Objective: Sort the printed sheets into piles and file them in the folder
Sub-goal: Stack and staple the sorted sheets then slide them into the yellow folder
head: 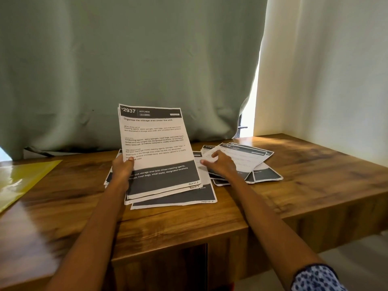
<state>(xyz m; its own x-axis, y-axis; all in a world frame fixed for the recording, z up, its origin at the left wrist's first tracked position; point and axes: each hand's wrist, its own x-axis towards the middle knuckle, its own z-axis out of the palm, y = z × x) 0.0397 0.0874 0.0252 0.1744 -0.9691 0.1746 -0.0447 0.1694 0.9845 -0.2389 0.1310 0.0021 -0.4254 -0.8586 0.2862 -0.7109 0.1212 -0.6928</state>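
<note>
My left hand [122,167] grips the left edge of a small stack of printed sheets [156,148], tilted up from the table; the top sheet reads "2937 KITCHEN". Under it, more sheets [189,197] lie flat on the wooden table [315,175]. My right hand [219,163] rests with loosely spread fingers on a second, fanned pile of sheets [256,160] to the right. A yellow folder [19,179] lies flat at the table's left edge, away from both hands.
A grey-green curtain [126,59] hangs right behind the table, touching its back edge. A cream curtain [325,70] covers the right side. The table's front edge drops off just below the lower sheets.
</note>
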